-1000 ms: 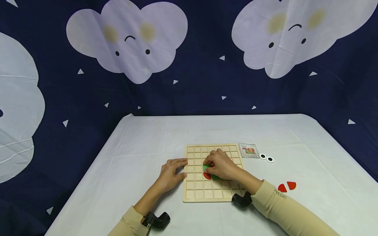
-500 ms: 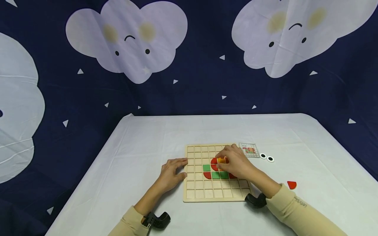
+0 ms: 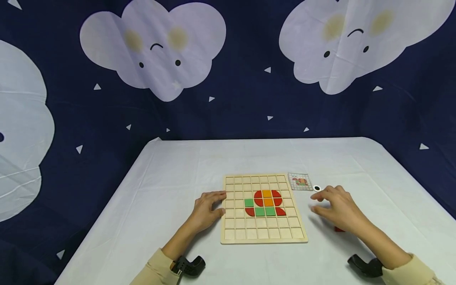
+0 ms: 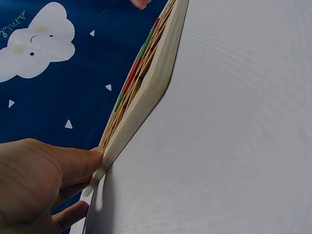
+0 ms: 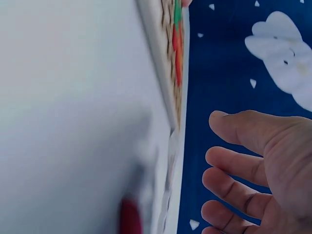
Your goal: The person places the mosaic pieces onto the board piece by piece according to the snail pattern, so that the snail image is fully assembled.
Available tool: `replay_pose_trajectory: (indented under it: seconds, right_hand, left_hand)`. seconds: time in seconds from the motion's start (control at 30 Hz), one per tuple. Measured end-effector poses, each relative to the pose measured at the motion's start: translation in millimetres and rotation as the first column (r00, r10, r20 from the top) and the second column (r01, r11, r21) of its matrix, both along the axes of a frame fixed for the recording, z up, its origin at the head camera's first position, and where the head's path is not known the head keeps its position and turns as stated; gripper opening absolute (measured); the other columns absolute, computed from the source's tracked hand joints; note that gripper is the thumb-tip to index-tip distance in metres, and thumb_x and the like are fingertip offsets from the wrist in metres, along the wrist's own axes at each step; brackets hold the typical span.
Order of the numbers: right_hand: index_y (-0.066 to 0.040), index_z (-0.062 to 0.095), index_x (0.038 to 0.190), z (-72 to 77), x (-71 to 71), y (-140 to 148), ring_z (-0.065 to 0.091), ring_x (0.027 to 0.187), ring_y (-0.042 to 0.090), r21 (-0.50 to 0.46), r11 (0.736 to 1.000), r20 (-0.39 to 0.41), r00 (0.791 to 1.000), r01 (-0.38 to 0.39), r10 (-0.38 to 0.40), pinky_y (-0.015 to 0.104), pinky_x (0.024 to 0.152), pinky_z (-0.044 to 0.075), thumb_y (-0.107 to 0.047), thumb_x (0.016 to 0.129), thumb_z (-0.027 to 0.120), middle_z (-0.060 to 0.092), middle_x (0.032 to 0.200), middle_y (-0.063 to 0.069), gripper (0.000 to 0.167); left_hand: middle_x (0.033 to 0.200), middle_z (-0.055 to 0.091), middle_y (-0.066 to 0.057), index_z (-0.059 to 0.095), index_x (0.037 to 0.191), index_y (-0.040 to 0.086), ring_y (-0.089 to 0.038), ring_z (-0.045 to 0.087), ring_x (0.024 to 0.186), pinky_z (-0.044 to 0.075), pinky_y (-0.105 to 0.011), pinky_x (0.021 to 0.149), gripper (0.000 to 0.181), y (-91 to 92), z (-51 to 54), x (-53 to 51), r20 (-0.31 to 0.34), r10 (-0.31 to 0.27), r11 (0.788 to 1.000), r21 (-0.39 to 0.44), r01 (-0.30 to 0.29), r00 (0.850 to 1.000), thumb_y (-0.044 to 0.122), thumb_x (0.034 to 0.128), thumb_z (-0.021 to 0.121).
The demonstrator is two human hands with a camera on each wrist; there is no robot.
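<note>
My left hand lies at the left edge of a wooden grid board, its fingertips and thumb touching the rim. In the left wrist view the thumb of that hand rests against the board's edge. Several red, green and orange tiles sit in the board's middle cells, among them an orange square and a green square. Right of the board, my right hand hovers over the table with fingers loosely bent and nothing held. A red tile shows partly beneath it. One round eye piece lies by its fingertips.
A small pattern card lies against the board's upper right corner. White cloth covers the table. Behind it hangs a dark blue curtain with clouds. Black wrist cameras are strapped to both forearms.
My right hand has left the tiles on the board and moved right, over the loose pieces. The tiles are uncovered; the second eye piece is now hidden. My left hand stays put.
</note>
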State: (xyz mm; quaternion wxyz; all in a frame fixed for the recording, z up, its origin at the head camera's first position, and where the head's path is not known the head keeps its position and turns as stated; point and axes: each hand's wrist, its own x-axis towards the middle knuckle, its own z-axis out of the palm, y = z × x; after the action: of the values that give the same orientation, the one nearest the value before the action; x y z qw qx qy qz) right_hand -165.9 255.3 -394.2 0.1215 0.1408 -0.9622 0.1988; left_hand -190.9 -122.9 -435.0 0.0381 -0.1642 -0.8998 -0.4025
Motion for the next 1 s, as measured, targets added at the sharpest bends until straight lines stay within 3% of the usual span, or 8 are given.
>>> replay_pose_trajectory:
  seconds: [0.23, 0.57, 0.77, 0.9, 1.0]
  right_hand:
    - [-0.013, 0.072, 0.094, -12.3, 20.7, 29, 0.048, 0.087, 0.021, 0.021, 0.998, -0.013, 0.998, 0.065, -0.065, 0.038, 0.076, 0.029, -0.023, 0.071, 0.078, 0.063, 0.086, 0.0, 0.026]
    - [-0.02, 0.072, 0.091, -27.4, 35.6, 54, 0.041, 0.081, 0.005, 0.041, 0.998, -0.118, 0.992, 0.042, -0.037, 0.029, 0.072, 0.025, -0.027, 0.065, 0.083, 0.062, 0.085, -0.009, 0.029]
    - [-0.023, 0.072, 0.091, -32.7, 40.2, 64, 0.035, 0.081, -0.003, 0.045, 0.999, -0.136, 0.991, 0.022, -0.016, 0.024, 0.072, 0.024, -0.028, 0.063, 0.084, 0.06, 0.086, -0.013, 0.031]
    - [-0.023, 0.071, 0.091, -35.9, 42.5, 71, 0.036, 0.081, -0.002, 0.051, 0.998, -0.173, 0.985, 0.026, -0.017, 0.025, 0.072, 0.024, -0.025, 0.06, 0.085, 0.058, 0.085, -0.013, 0.034]
    - [-0.021, 0.072, 0.091, -36.7, 44.4, 75, 0.042, 0.083, 0.008, 0.047, 0.997, -0.16, 0.986, 0.059, -0.051, 0.029, 0.073, 0.025, -0.023, 0.06, 0.085, 0.061, 0.086, -0.008, 0.034]
  left_hand:
    - [0.136, 0.056, -0.004, 0.061, 0.124, 0.005, -0.029, 0.043, 0.128, 0.022, -0.055, 0.106, 0.045, 0.0, -1.1, 0.0, 0.006, 0.001, 1.0, 0.0, -0.001, 1.0, 0.009, 0.08, 0.07]
    - [0.135, 0.057, -0.005, 0.061, 0.124, 0.004, -0.029, 0.044, 0.127, 0.022, -0.055, 0.106, 0.045, -0.3, -1.2, -0.1, 0.0, 0.0, 1.0, 0.003, 0.0, 1.0, 0.008, 0.0796, 0.07]
    - [0.135, 0.057, -0.005, 0.061, 0.124, 0.004, -0.03, 0.043, 0.127, 0.022, -0.056, 0.107, 0.045, -0.3, -0.3, -0.2, 0.002, -0.002, 1.0, 0.003, 0.002, 1.0, 0.009, 0.0798, 0.07]
    - [0.135, 0.057, -0.005, 0.061, 0.124, 0.004, -0.03, 0.043, 0.128, 0.022, -0.056, 0.107, 0.045, -0.4, -0.7, -0.4, 0.004, -0.003, 1.0, 0.0, 0.003, 1.0, 0.008, 0.0798, 0.07]
    - [0.135, 0.057, -0.005, 0.061, 0.124, 0.004, -0.03, 0.043, 0.128, 0.022, -0.056, 0.107, 0.045, -0.4, -1.0, -0.7, 0.002, -0.005, 1.0, 0.0, 0.005, 1.0, 0.008, 0.0797, 0.07]
